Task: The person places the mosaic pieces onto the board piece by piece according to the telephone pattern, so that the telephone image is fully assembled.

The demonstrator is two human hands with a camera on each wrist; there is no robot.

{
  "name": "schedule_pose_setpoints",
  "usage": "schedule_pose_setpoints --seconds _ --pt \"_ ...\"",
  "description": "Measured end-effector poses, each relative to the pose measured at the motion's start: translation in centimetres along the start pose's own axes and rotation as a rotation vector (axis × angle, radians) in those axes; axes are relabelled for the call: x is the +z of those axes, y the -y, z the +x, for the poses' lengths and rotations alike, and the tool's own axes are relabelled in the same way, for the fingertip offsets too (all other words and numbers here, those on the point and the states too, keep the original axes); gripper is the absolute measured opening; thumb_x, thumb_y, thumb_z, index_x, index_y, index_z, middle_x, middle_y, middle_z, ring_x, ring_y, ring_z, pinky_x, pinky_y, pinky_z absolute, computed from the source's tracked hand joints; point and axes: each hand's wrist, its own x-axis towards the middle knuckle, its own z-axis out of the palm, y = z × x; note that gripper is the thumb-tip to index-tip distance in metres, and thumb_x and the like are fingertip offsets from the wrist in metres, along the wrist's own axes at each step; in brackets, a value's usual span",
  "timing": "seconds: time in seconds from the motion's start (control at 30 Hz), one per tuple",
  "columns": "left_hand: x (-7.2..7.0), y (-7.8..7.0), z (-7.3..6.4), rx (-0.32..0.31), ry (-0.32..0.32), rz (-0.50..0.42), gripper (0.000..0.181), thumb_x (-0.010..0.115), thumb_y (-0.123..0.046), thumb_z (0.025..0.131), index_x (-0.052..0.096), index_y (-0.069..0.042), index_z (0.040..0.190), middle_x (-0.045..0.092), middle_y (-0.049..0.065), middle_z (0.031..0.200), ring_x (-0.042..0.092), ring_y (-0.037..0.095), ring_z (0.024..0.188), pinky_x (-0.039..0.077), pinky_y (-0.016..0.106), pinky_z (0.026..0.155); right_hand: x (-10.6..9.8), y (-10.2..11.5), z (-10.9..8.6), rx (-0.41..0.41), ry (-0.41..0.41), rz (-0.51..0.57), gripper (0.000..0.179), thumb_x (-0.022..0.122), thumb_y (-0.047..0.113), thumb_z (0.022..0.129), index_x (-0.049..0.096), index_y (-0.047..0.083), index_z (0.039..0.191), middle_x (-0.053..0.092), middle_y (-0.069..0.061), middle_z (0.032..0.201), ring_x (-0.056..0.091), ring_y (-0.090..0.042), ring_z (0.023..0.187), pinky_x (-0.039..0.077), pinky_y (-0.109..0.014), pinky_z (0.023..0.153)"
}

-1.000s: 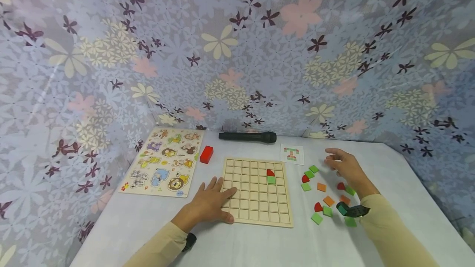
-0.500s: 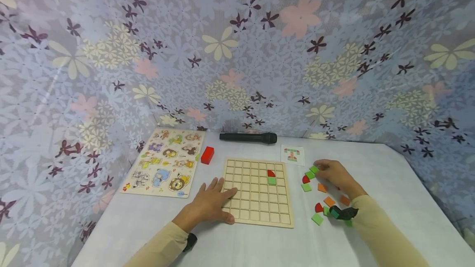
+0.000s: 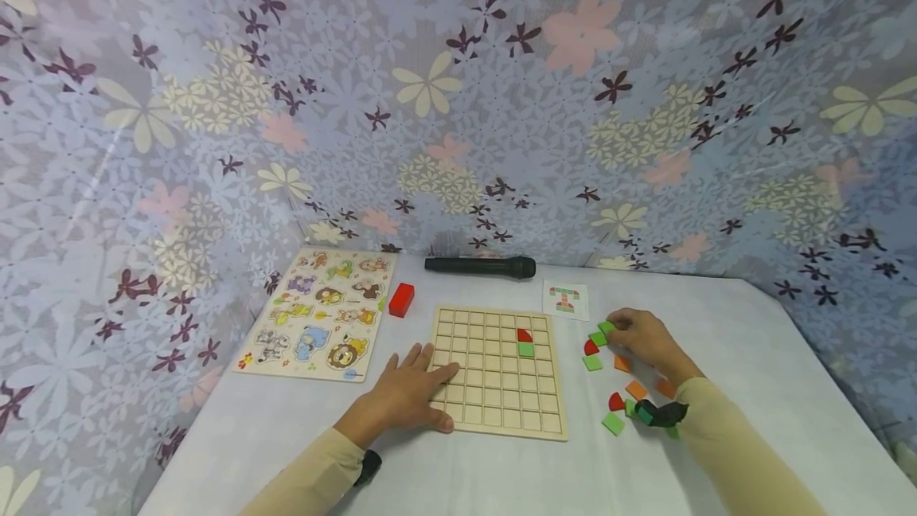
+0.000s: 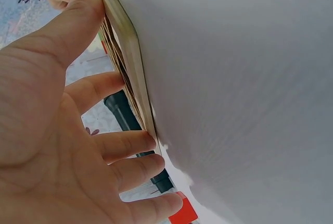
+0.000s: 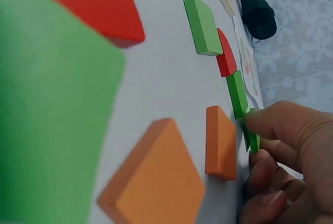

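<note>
My left hand (image 3: 403, 395) lies with spread fingers on the left edge of a wooden grid board (image 3: 494, 373). In the left wrist view, its fingertips touch the rim. A red quarter-circle tile (image 3: 524, 335) and a green square tile (image 3: 526, 349) sit in neighbouring cells at the board's upper right. To the right of the board, my right hand (image 3: 645, 337) pinches another green square tile (image 5: 253, 130) between thumb and fingers, low over the cloth. Beside it lie a second green tile (image 5: 237, 94), a red quarter-circle (image 5: 226, 53) and an orange tile (image 5: 220, 143).
More loose tiles, including an orange square (image 3: 636, 391), lie near the right forearm. A pattern card (image 3: 566, 300) and a black microphone (image 3: 480, 266) lie behind the board. On the left are a red block (image 3: 401, 300) and an animal puzzle board (image 3: 318, 313).
My right hand has moved left and down from above the table to the farthest green tile, and its fingers have closed on it. My left hand has stayed on the board.
</note>
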Motion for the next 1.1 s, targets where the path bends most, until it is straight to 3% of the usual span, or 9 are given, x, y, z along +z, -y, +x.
schedule_pose_setpoints --seconds 0.33,0.6,0.93,1.1 --pt "-0.1 -0.1 0.0 -0.002 0.000 0.011 0.093 0.083 -0.059 0.073 0.048 -0.027 0.153 0.027 0.025 0.164 0.023 0.043 0.153 0.021 0.066 0.119 -0.2 0.6 -0.3 -0.013 -0.076 0.071 0.053 0.063 0.025 0.097 0.052 -0.001 0.142 0.055 -0.024 0.133 0.054 -0.035 0.111 0.051 -0.048 0.093" --pt "-0.1 -0.1 -0.1 -0.001 -0.001 0.010 0.093 0.083 -0.059 0.073 0.049 -0.026 0.153 0.028 0.024 0.164 0.024 0.043 0.153 0.021 0.067 0.118 0.8 4.3 -0.9 -0.154 -0.150 0.135 0.052 0.066 0.027 0.096 0.057 -0.002 0.137 0.063 -0.022 0.123 0.062 -0.032 0.104 0.053 -0.038 0.080" --pt "-0.2 -0.1 -0.1 -0.004 0.004 0.010 0.093 0.082 -0.059 0.074 0.048 -0.027 0.154 0.027 0.024 0.165 0.023 0.043 0.153 0.021 0.067 0.119 5.7 9.7 -0.8 -0.284 -0.125 0.103 0.039 0.070 0.028 0.094 0.065 0.002 0.123 0.066 -0.011 0.108 0.061 -0.023 0.088 0.049 -0.032 0.068" --pt "-0.3 -0.1 -0.2 0.000 0.001 0.000 0.092 0.083 -0.058 0.074 0.049 -0.026 0.153 0.028 0.024 0.164 0.024 0.044 0.152 0.021 0.067 0.118 8.5 11.2 -0.7 -0.344 -0.097 0.048 0.036 0.071 0.025 0.092 0.067 0.001 0.118 0.069 -0.009 0.103 0.063 -0.020 0.083 0.054 -0.037 0.072"
